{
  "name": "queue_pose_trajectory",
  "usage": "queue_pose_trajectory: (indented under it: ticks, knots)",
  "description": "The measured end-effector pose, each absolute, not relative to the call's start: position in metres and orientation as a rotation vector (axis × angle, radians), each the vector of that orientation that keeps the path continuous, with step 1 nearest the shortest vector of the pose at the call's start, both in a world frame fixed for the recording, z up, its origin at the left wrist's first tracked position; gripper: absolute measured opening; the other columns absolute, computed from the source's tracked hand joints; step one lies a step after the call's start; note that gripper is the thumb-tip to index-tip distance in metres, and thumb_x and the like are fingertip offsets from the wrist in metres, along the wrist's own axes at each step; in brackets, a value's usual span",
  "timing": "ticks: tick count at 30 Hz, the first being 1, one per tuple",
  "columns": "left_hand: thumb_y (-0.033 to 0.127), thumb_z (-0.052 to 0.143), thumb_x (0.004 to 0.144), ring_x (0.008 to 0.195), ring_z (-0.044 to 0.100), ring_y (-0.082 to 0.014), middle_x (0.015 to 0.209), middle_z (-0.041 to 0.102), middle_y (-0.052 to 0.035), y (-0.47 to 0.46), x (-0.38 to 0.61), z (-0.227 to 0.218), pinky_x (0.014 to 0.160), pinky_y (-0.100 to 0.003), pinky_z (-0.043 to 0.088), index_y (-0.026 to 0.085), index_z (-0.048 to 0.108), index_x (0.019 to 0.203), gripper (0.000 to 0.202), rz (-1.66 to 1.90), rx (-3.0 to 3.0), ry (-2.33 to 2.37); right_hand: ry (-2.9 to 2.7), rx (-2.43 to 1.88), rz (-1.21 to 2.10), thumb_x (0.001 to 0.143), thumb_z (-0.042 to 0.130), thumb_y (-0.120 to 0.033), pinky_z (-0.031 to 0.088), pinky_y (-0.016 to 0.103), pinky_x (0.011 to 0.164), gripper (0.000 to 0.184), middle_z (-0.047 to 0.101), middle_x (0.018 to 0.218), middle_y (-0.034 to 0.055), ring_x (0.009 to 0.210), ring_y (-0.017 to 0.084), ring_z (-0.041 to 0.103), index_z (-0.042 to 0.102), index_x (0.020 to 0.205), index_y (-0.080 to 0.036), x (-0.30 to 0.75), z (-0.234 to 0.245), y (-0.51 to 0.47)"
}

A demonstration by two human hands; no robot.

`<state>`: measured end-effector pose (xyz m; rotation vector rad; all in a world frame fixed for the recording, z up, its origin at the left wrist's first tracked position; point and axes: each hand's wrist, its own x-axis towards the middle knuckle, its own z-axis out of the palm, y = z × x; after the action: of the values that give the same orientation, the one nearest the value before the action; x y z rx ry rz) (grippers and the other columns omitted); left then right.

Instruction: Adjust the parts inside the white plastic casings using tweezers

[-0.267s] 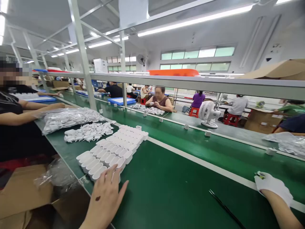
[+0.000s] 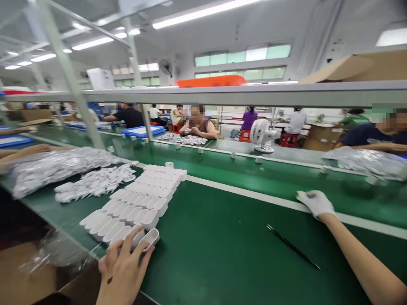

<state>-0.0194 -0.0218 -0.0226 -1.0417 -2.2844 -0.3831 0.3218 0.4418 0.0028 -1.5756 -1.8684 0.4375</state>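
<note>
My left hand (image 2: 125, 262) has its thumb and fingers closed on a white oval plastic case (image 2: 151, 239) at the near corner of the rows. Beside it, rows of the same open-topped cases (image 2: 136, 199) stand packed together on the green table. My right hand (image 2: 316, 204), in a white glove, is at the white line along the belt. Its fingers are bent together, with a dark spot near them; what they hold cannot be made out. Black tweezers (image 2: 292, 246) lie on the table between my hands.
A heap of small white parts (image 2: 95, 183) and a full clear bag (image 2: 63, 167) lie to the left. Single white pieces (image 2: 259, 159) sit spaced along the green belt (image 2: 219, 169). Across it stand a white fan (image 2: 262, 133) and another bag (image 2: 365, 161). Several people sit nearby.
My left hand has drawn nearer and closed on a case at the corner. My right hand has moved left and away from me along the belt. The view has turned right.
</note>
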Motion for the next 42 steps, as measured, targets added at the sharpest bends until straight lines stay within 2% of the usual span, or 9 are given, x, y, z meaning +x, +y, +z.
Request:
queue_pose_trajectory:
  ticks: [3, 7, 12, 15, 22, 27, 31, 38, 42]
  knots:
    - [0.038, 0.049, 0.086, 0.095, 0.053, -0.0272, 0.113, 0.06, -0.0049, 0.007, -0.015, -0.016, 0.078, -0.039, 0.046, 0.024, 0.065, 0.077, 0.023, -0.703, -1.45, -2.26, -1.985, -1.355, 0.659, 0.067, 0.069, -0.036, 0.05, 0.031, 0.081, 0.047, 0.068, 0.098, 0.0135, 0.091, 0.022, 0.066, 0.056, 0.109, -0.017, 0.289, -0.006, 0.383]
    - [0.025, 0.052, 0.082, 0.085, 0.06, -0.019, 0.096, 0.062, -0.0016, 0.077, 0.029, 0.005, 0.07, -0.029, 0.049, 0.023, 0.058, 0.082, 0.007, -0.896, -2.024, -2.432, -2.275, -0.893, 0.845, 0.061, 0.071, -0.023, 0.048, 0.036, 0.088, 0.057, 0.067, 0.101, 0.0028, 0.094, 0.02, 0.063, 0.053, 0.116, -0.024, 0.259, -0.027, 0.286]
    - [0.009, 0.061, 0.065, 0.112, 0.053, -0.0279, 0.126, 0.053, -0.0107, 0.164, 0.07, 0.005, 0.094, -0.04, 0.042, 0.02, 0.038, 0.132, 0.072, -1.051, -2.184, -2.387, -2.355, -0.94, 0.647, 0.069, 0.06, -0.025, 0.036, 0.046, 0.102, 0.067, 0.052, 0.129, 0.0092, 0.121, 0.026, 0.046, 0.043, 0.133, -0.024, 0.261, -0.037, 0.23]
    - [0.015, 0.066, 0.066, 0.103, 0.058, -0.0262, 0.113, 0.061, -0.009, 0.187, 0.068, -0.01, 0.092, -0.04, 0.044, 0.018, 0.041, 0.132, 0.071, -1.257, -2.31, -2.414, -2.431, -0.945, 0.652, 0.065, 0.063, -0.027, 0.031, 0.049, 0.105, 0.079, 0.045, 0.137, 0.0101, 0.129, 0.03, 0.038, 0.036, 0.14, -0.025, 0.266, -0.038, 0.234]
    - [0.02, 0.073, 0.063, 0.084, 0.061, -0.0192, 0.103, 0.065, -0.0043, 0.183, 0.06, -0.025, 0.074, -0.03, 0.05, 0.018, 0.058, 0.117, 0.055, -1.575, -2.368, -2.383, -2.579, -0.804, 0.619, 0.064, 0.07, -0.027, 0.044, 0.037, 0.083, 0.054, 0.064, 0.089, 0.001, 0.086, 0.022, 0.059, 0.059, 0.116, -0.031, 0.267, -0.019, 0.233]
    - [0.017, 0.073, 0.064, 0.078, 0.057, -0.0167, 0.103, 0.064, -0.0044, 0.185, 0.064, -0.025, 0.068, -0.027, 0.047, 0.019, 0.06, 0.115, 0.053, -1.578, -2.404, -2.33, -2.723, -0.756, 0.9, 0.052, 0.076, -0.026, 0.047, 0.028, 0.069, 0.066, 0.056, 0.111, 0.0015, 0.081, 0.018, 0.057, 0.059, 0.115, -0.031, 0.282, 0.001, 0.234]
    - [0.018, 0.076, 0.063, 0.07, 0.052, -0.0143, 0.091, 0.061, -0.001, 0.182, 0.066, -0.025, 0.061, -0.024, 0.041, 0.023, 0.059, 0.118, 0.058, -1.517, -2.45, -2.253, -2.603, -0.934, 1.185, 0.058, 0.066, -0.013, 0.045, 0.022, 0.055, 0.052, 0.059, 0.088, -0.0019, 0.066, 0.012, 0.054, 0.063, 0.107, -0.029, 0.286, 0.001, 0.235]
    - [0.029, 0.071, 0.071, 0.078, 0.054, -0.0182, 0.094, 0.059, -0.0019, 0.174, 0.071, -0.018, 0.067, -0.027, 0.043, 0.026, 0.051, 0.127, 0.059, -1.361, -2.41, -2.16, -2.574, -0.799, 0.831, 0.06, 0.066, -0.018, 0.047, 0.028, 0.069, 0.031, 0.061, 0.088, -0.0008, 0.077, 0.016, 0.058, 0.063, 0.09, -0.025, 0.276, 0.001, 0.223]
    - [0.008, 0.047, 0.073, 0.096, 0.054, -0.0182, 0.11, 0.058, -0.0035, 0.174, 0.073, -0.018, 0.087, -0.031, 0.041, 0.021, 0.042, 0.133, 0.062, -1.546, -2.424, -2.108, -2.605, -0.706, 0.772, 0.058, 0.07, -0.017, 0.047, 0.03, 0.074, 0.022, 0.063, 0.088, -0.0017, 0.083, 0.018, 0.059, 0.063, 0.078, -0.025, 0.271, 0.001, 0.219]
